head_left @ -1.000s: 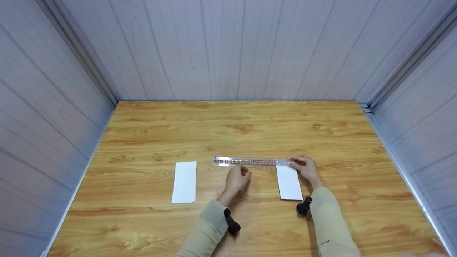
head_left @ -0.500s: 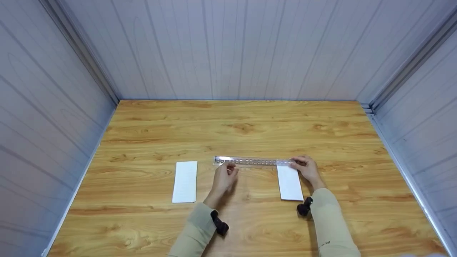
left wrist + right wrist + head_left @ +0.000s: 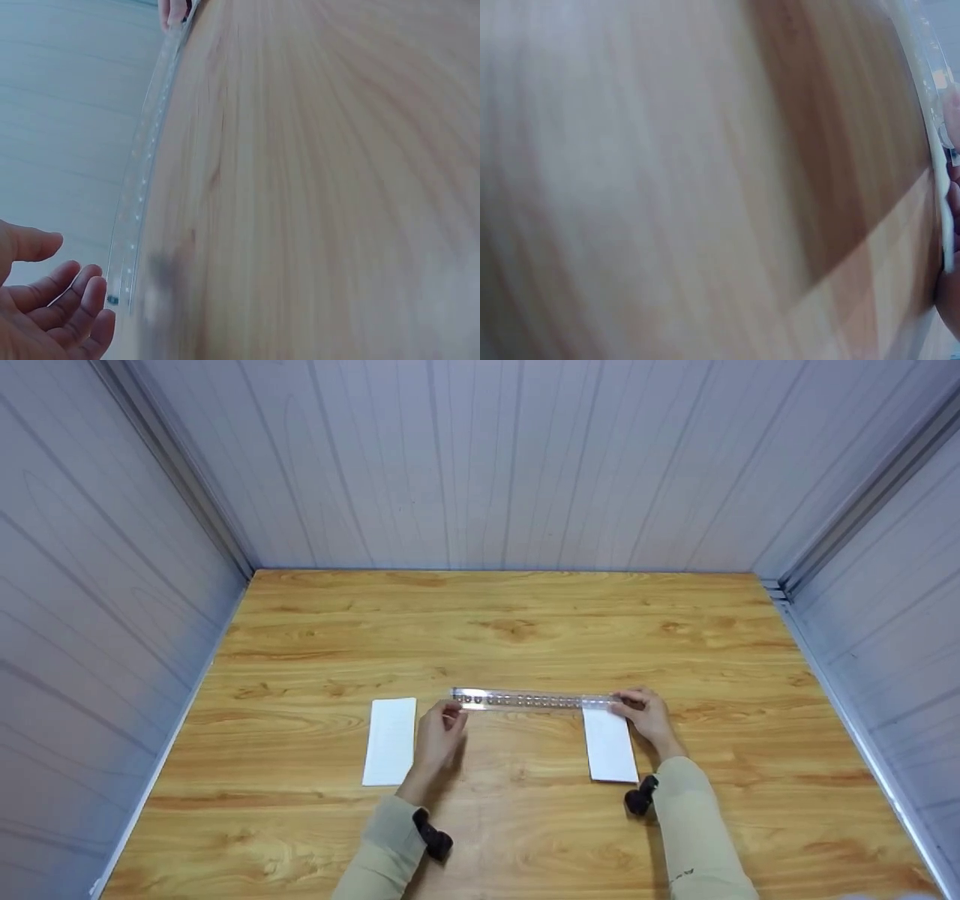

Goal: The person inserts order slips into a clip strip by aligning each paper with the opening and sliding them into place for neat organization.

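A long clear plastic ruler (image 3: 532,700) with a row of small round marks runs left to right. My right hand (image 3: 648,721) pinches its right end together with the top of a white paper pad (image 3: 610,750); in the right wrist view the thumb (image 3: 952,116) lies on the ruler, with fingers behind the pad's edge. At the ruler's left end is my left hand (image 3: 439,735). The left wrist view shows that hand's fingers (image 3: 88,300) loosely bent beside the ruler's end, thumb apart, gripping nothing.
Left of the left hand, a second white paper pad (image 3: 389,742) lies on the wood-grain table (image 3: 502,622). Pale panel walls (image 3: 480,465) enclose the table at the back and both sides. Each wrist wears a small black camera (image 3: 435,840).
My left hand has slid leftward along the ruler's near edge, from around its middle to its left end. The right hand, ruler and both pads have stayed in place.
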`<state>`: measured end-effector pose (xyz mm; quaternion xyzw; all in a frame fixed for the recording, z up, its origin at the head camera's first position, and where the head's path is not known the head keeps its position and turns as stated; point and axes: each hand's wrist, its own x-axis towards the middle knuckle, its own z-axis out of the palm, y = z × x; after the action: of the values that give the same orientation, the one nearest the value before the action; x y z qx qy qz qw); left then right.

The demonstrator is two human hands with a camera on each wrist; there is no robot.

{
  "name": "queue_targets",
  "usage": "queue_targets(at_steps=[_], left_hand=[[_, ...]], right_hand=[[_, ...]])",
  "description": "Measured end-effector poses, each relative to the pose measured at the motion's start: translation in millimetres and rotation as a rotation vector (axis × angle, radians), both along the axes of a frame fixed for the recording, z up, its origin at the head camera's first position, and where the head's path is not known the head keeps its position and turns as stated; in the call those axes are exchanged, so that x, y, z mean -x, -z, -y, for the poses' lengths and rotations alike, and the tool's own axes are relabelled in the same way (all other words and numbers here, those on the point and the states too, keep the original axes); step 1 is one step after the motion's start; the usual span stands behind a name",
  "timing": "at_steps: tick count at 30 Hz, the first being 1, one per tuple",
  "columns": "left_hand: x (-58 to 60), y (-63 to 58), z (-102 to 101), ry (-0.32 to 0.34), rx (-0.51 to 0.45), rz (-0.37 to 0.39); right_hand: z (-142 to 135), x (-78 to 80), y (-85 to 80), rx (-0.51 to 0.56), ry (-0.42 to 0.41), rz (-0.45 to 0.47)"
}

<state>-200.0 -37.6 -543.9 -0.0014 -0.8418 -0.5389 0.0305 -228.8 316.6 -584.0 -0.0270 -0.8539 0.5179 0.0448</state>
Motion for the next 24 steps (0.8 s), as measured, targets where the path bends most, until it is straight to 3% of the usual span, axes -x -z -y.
queue_targets(at_steps=[13, 24], left_hand=[[-3.1, 6.2, 38, -0.119, 0.023, -0.029], [-7.2, 11.9, 66, -0.197, 0.113, -0.145]], right_hand=[[1, 1.6, 0.8, 0.016, 0.026, 0.012], [1, 1.5, 0.5, 0.002, 0.013, 0.028]])
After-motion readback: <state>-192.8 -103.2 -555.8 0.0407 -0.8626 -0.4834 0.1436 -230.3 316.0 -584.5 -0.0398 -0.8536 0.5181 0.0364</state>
